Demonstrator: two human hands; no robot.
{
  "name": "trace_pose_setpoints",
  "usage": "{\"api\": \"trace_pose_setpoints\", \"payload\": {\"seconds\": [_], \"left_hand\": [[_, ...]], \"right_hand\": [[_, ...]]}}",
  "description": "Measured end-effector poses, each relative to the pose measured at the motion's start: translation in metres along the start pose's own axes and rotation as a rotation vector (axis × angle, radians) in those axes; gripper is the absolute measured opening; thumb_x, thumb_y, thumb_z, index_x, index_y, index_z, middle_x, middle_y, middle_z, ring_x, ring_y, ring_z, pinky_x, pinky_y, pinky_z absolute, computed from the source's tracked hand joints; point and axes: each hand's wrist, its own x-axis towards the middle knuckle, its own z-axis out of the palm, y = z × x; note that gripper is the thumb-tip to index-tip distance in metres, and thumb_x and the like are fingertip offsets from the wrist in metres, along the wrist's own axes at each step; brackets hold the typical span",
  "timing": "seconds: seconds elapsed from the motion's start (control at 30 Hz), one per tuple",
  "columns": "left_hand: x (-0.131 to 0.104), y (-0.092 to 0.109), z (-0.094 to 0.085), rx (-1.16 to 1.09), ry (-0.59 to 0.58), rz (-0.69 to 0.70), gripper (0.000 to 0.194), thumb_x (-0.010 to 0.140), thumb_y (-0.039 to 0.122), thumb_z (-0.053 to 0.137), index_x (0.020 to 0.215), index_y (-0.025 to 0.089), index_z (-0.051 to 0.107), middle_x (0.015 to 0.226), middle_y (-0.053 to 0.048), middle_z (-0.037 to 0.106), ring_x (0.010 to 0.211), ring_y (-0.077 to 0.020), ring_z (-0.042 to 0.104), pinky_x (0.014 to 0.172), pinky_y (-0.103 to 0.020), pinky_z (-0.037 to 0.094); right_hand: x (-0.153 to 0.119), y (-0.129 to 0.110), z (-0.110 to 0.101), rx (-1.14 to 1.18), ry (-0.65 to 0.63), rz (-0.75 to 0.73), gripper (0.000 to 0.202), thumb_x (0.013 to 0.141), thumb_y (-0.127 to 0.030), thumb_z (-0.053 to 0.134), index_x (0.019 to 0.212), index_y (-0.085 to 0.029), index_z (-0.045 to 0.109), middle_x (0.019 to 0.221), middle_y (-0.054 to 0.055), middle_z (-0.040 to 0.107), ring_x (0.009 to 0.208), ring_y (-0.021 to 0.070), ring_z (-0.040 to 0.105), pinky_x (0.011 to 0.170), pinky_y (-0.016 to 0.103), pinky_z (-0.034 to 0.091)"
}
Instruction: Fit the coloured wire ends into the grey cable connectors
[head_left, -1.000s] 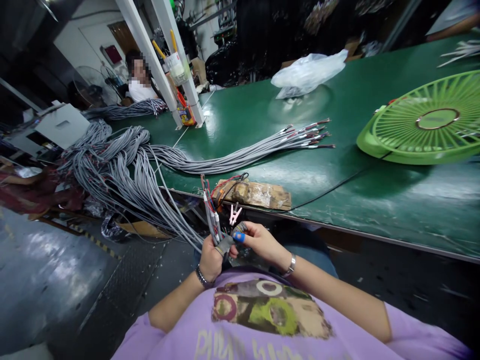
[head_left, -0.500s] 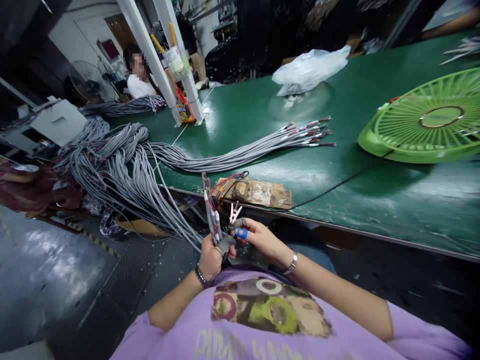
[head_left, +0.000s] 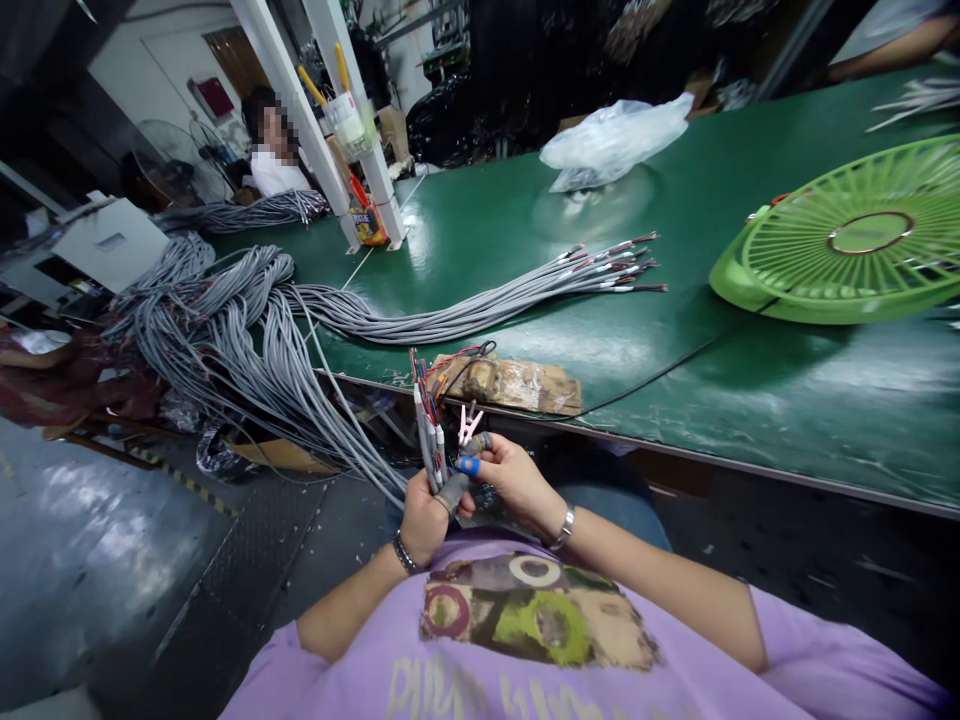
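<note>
My left hand (head_left: 427, 515), a grey cover on its thumb, is closed round several grey cables (head_left: 429, 440) whose stripped coloured wire ends point up. Close to its right, my right hand (head_left: 510, 480) has its fingers pinched together beside the cables, with blue tape on the thumb. What those fingers hold is too small to make out. Just above them is a pink clip (head_left: 469, 424) at the table's edge. Behind the cable ends lies a wooden board (head_left: 525, 387) with a block and thin wires on it.
A large heap of grey cables (head_left: 247, 310) hangs over the left edge of the green table (head_left: 480, 210). A cable bundle (head_left: 480, 312), a plastic bag (head_left: 615, 145) and a green fan (head_left: 847, 235) lie on it. White posts (head_left: 367, 130) stand behind; people sit farther off.
The cable ends in my left hand have shifted slightly right and down. My right hand has moved a little left, closer to them. The camera view has shifted slightly.
</note>
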Motion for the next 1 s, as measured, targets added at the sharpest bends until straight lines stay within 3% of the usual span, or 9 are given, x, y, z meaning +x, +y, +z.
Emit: {"api": "trace_pose_setpoints", "payload": {"seconds": [0.23, 0.4, 0.6, 0.67, 0.77, 0.87, 1.0], "left_hand": [[-0.001, 0.0, 0.0, 0.045, 0.03, 0.021, 0.033, 0.076, 0.044, 0.064, 0.063, 0.015, 0.058, 0.051, -0.001, 0.061, 0.044, -0.0122, 0.055, 0.049, -0.025, 0.047], [-0.001, 0.0, 0.0, 0.025, 0.02, 0.001, 0.03, 0.076, 0.043, 0.065, 0.069, 0.014, 0.06, 0.051, 0.0, 0.061, 0.044, -0.0121, 0.055, 0.047, -0.024, 0.046], [-0.002, 0.011, 0.001, -0.063, 0.005, -0.004, 0.032, 0.073, 0.042, 0.067, 0.058, 0.014, 0.06, 0.047, -0.001, 0.059, 0.04, -0.0103, 0.051, 0.043, -0.023, 0.042], [-0.001, 0.016, 0.002, -0.123, 0.019, 0.011, 0.03, 0.072, 0.041, 0.068, 0.061, 0.014, 0.062, 0.046, 0.0, 0.059, 0.039, -0.0097, 0.05, 0.041, -0.022, 0.04], [0.003, 0.022, 0.006, -0.18, 0.032, 0.016, 0.028, 0.07, 0.039, 0.07, 0.061, 0.014, 0.061, 0.045, 0.0, 0.059, 0.039, -0.0099, 0.05, 0.041, -0.022, 0.04], [0.01, 0.025, 0.011, -0.21, 0.055, -0.001, 0.028, 0.069, 0.039, 0.07, 0.061, 0.014, 0.06, 0.045, 0.0, 0.058, 0.037, -0.0101, 0.05, 0.041, -0.022, 0.041], [0.015, 0.025, 0.015, -0.242, 0.084, -0.012, 0.026, 0.068, 0.038, 0.071, 0.065, 0.014, 0.061, 0.044, 0.001, 0.058, 0.038, -0.0105, 0.051, 0.041, -0.022, 0.042]], "right_hand": [[-0.002, 0.001, -0.002, -0.011, 0.034, -0.002, 0.034, 0.055, -0.033, 0.08, 0.071, -0.017, 0.054, 0.057, -0.004, 0.057, 0.05, 0.0077, 0.045, 0.05, 0.023, 0.032], [-0.002, 0.001, 0.002, 0.112, 0.017, 0.041, 0.031, 0.058, -0.029, 0.078, 0.075, -0.018, 0.055, 0.057, -0.006, 0.056, 0.048, 0.0067, 0.044, 0.048, 0.021, 0.031], [0.013, 0.0, -0.014, 0.312, 0.156, 0.093, 0.025, 0.06, -0.023, 0.077, 0.076, -0.019, 0.059, 0.067, -0.004, 0.06, 0.056, 0.0071, 0.05, 0.052, 0.019, 0.039], [0.019, -0.002, -0.018, 0.346, 0.091, 0.161, 0.017, 0.071, -0.031, 0.071, 0.078, -0.019, 0.06, 0.073, 0.0, 0.064, 0.062, 0.0092, 0.054, 0.055, 0.02, 0.042], [0.028, -0.006, -0.018, 0.354, -0.082, 0.235, 0.028, 0.083, -0.044, 0.058, 0.079, -0.017, 0.063, 0.078, 0.005, 0.067, 0.065, 0.0115, 0.058, 0.056, 0.022, 0.045], [0.035, -0.008, -0.013, 0.345, -0.186, 0.173, 0.034, 0.081, -0.05, 0.059, 0.083, -0.016, 0.066, 0.079, 0.006, 0.067, 0.065, 0.0116, 0.058, 0.057, 0.022, 0.045], [0.04, -0.005, -0.01, 0.391, -0.203, 0.122, 0.038, 0.075, -0.052, 0.066, 0.084, -0.016, 0.068, 0.075, 0.004, 0.067, 0.062, 0.0109, 0.057, 0.056, 0.022, 0.045]]}}
